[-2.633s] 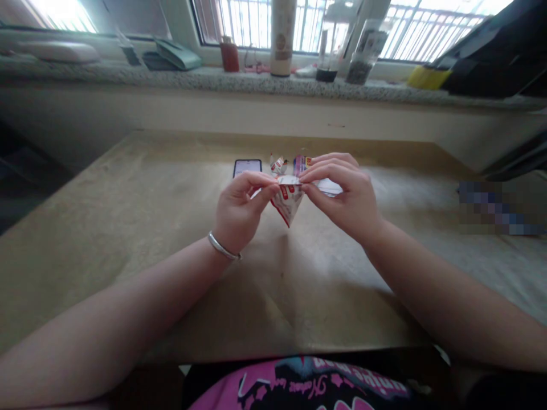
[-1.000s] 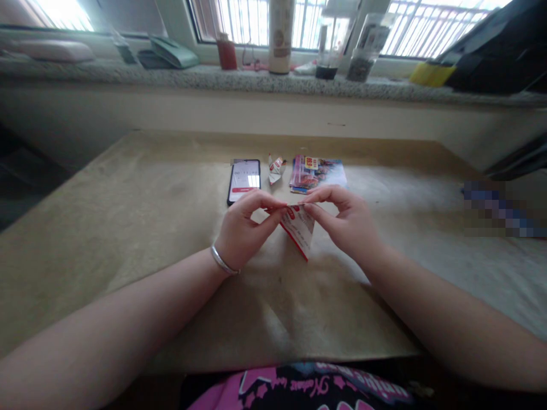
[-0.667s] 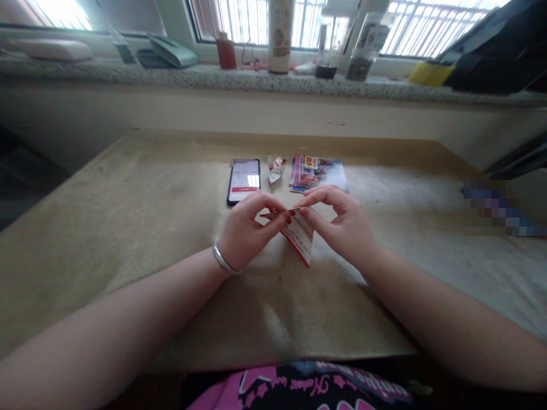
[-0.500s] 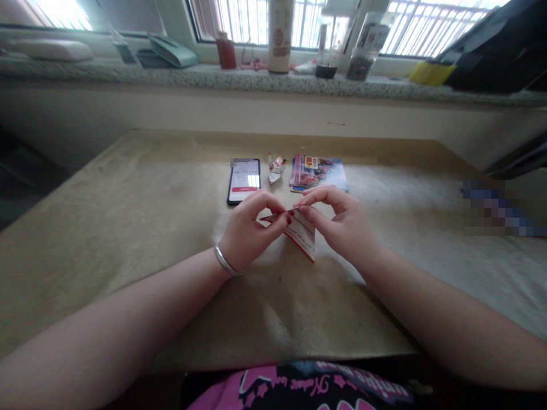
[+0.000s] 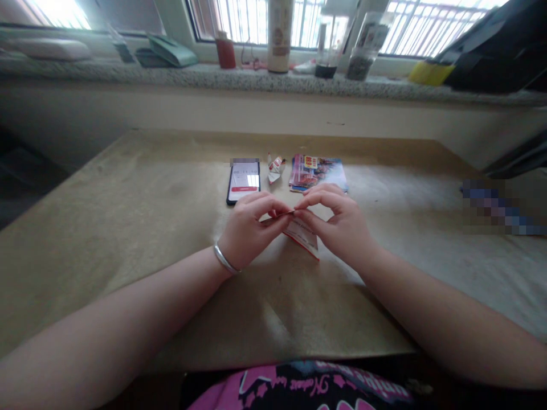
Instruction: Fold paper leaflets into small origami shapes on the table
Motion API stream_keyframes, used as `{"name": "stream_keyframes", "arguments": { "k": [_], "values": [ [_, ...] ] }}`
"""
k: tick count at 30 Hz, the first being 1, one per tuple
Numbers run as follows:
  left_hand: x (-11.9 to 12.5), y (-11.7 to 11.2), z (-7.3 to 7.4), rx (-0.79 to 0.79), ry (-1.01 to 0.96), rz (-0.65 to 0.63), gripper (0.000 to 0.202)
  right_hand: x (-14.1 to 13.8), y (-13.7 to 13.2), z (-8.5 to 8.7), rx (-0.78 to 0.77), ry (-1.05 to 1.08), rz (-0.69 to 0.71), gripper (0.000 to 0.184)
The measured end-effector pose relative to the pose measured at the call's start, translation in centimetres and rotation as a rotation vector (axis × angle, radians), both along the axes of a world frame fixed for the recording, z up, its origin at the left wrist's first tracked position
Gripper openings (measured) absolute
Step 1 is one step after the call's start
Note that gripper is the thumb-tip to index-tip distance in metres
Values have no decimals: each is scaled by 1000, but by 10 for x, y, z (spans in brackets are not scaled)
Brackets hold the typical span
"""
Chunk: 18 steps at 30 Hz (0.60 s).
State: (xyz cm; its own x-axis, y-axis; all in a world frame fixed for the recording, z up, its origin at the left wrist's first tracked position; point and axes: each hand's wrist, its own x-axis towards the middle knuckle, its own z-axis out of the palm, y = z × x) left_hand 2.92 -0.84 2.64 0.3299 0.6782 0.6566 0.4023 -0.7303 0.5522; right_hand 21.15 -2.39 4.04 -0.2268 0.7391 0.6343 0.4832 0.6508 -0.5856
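Between my two hands is a folded piece of printed paper [image 5: 304, 234], white with small text and a red edge. My left hand [image 5: 255, 229] pinches its upper left part between thumb and fingers; a silver bangle circles that wrist. On the other side, my right hand [image 5: 339, 219] pinches the top edge, its thumb and index tip almost touching the left fingertips. The paper's lower corner hangs out below, slanting down to the right. Part of the sheet is hidden by my fingers.
Beyond my left hand lies a phone [image 5: 243, 181] with its screen lit. Next to it sits a small folded paper shape [image 5: 276, 169], white and red. A stack of colourful printed sheets [image 5: 319, 172] lies to the right. Bottles and jars line the granite windowsill [image 5: 239, 78] behind the table [image 5: 128, 239].
My fingertips have drawn closer together along the paper's top edge. The paper has tilted, its lower corner shifting slightly right, and less of its face shows.
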Motion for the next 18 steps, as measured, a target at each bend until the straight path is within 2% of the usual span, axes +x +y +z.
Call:
{"name": "stream_keyframes", "arguments": {
  "k": [5,18],
  "values": [
    [0,0,1,90,38,43,9,-1,-1,1,33,-25,-13,5],
    [0,3,-1,148,94,47,14,-1,-2,0,41,-73,20,8]
  ]
}}
